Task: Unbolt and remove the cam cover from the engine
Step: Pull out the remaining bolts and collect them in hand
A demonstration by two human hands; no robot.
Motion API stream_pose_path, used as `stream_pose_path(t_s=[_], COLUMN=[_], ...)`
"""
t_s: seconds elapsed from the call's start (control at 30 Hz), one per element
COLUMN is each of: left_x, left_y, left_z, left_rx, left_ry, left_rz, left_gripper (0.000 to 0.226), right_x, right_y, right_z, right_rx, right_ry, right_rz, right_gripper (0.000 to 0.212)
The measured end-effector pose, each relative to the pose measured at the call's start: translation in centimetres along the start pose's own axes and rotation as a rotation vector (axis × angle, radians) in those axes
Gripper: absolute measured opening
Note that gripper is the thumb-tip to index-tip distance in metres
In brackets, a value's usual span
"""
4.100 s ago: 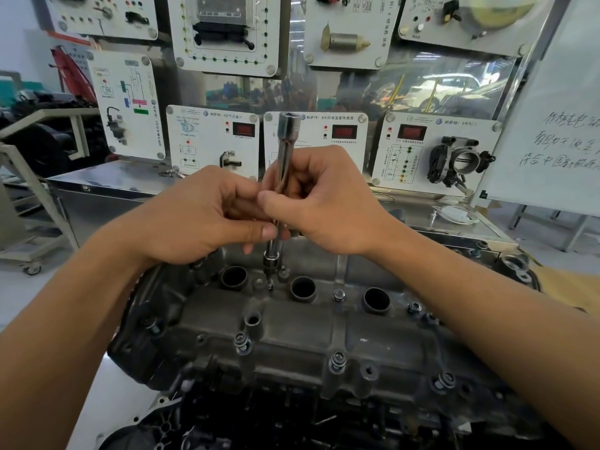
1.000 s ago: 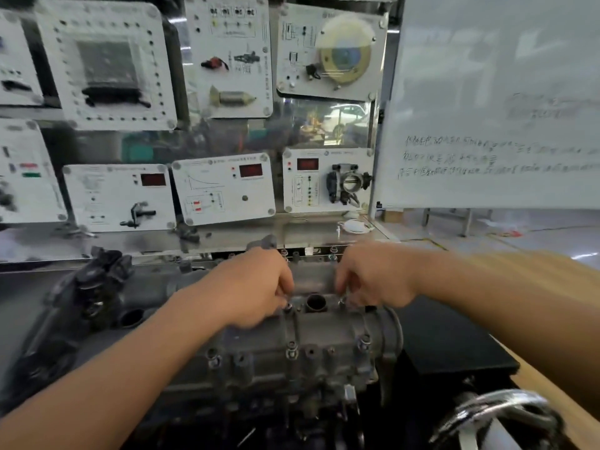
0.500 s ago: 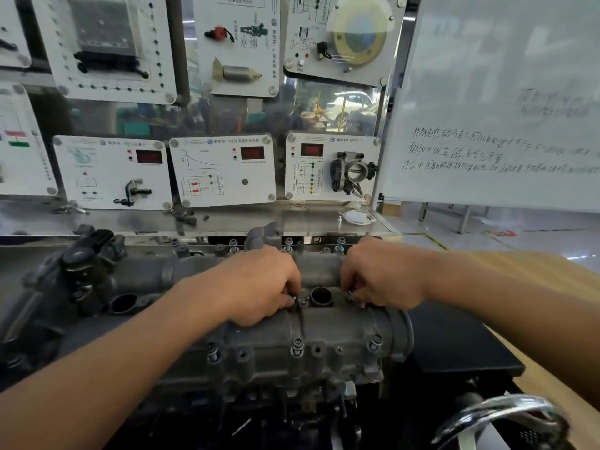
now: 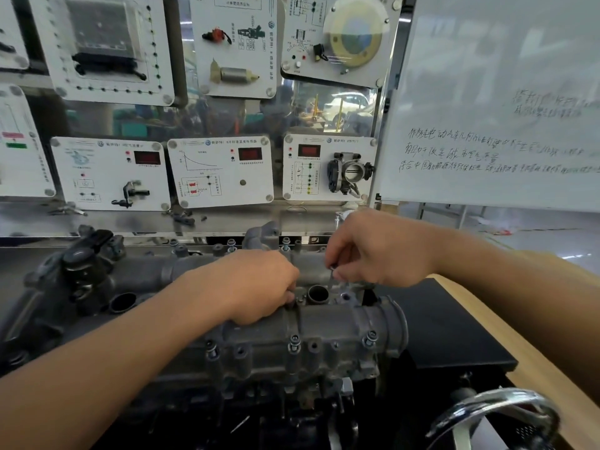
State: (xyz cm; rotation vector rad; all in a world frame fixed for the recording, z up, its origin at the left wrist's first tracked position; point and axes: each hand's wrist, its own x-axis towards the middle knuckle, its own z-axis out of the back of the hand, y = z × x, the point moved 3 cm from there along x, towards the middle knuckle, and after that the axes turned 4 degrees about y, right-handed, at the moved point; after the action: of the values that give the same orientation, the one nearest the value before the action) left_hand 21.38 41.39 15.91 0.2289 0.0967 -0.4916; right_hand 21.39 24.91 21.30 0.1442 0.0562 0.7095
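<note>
Steel bolt (image 4: 330, 281) pinched by right hand (image 4: 380, 251) near cam cover (image 4: 324, 332) edge.

The person is showing a bare left hand (image 4: 259, 284) and bare right hand (image 4: 380, 251), with left forearm (image 4: 130, 355) and right forearm (image 4: 480, 271) uncovered throughout.

The left hand (image 4: 259, 284) hides its own fingertips against the cam cover (image 4: 308, 332). Handwriting on the whiteboard (image 4: 487, 76), upper right, is blurred; the chrome ring (image 4: 500, 396), lower right, is cut off.
</note>
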Motion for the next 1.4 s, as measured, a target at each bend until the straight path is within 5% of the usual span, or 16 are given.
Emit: stream_pose_path(t_s=[0.33, 0.4, 0.53, 0.63, 0.73, 0.9, 0.97, 1.03, 1.2, 1.3, 1.4], left_x=[0.0, 0.2, 0.4, 0.0, 0.1, 0.2, 0.2, 0.2, 0.3, 0.2, 0.3], left_y=[1.7, 1.7, 2.2, 2.6, 2.6, 2.4, 2.6, 2.7, 2.7, 2.7, 2.9], left_z=[-0.8, -0.8, -1.2, -1.2, -1.4, -1.4, -1.7, -1.9, -1.8, -1.4, -1.5], left_rx=[-0.144, -0.101, -0.083, -0.217, -0.261, -0.259, -0.256, -0.310, -0.352, -0.320, -0.305], left_ry=[-0.093, -0.124, -0.175, -0.201, -0.157, -0.225, -0.255, -0.279, -0.195, -0.179, -0.182], left_rz=[-0.150, -0.132, -0.108, -0.130, -0.171, -0.131, -0.102, -0.105, -0.150, -0.104, -0.076], left_gripper=[0.026, 0.008, 0.033, 0.009, 0.028, 0.010, 0.029, 0.021, 0.031, 0.002, 0.016], right_x=[1.2, 1.5, 2.0, 2.4, 2.7, 2.8, 2.7, 2.5, 2.5, 2.7, 2.8], right_y=[0.7, 1.0, 1.1, 1.0, 1.0, 0.7, 0.5, 0.2, -0.3, -0.3, -0.5], right_z=[-1.4, -1.5, -1.8, -2.1, -2.3, -1.9, -1.8, -1.7, -1.7, -1.8, -2.1], right_rx=[0.027, 0.040, 0.018, 0.005, 0.014, 0.010, 0.010, 0.014, 0.016, 0.021, 0.042], right_ry=[-0.057, -0.064, -0.085, -0.085, -0.072, -0.102, -0.124, -0.136, -0.134, -0.133, -0.149], right_rz=[0.046, 0.057, 0.057, 0.042, 0.032, 0.018, 0.004, -0.011, -0.030, -0.038, -0.038], right_gripper=[0.011, 0.011, 0.012, 0.012, 0.013, 0.015, 0.015, 0.014, 0.016, 0.018, 0.017])
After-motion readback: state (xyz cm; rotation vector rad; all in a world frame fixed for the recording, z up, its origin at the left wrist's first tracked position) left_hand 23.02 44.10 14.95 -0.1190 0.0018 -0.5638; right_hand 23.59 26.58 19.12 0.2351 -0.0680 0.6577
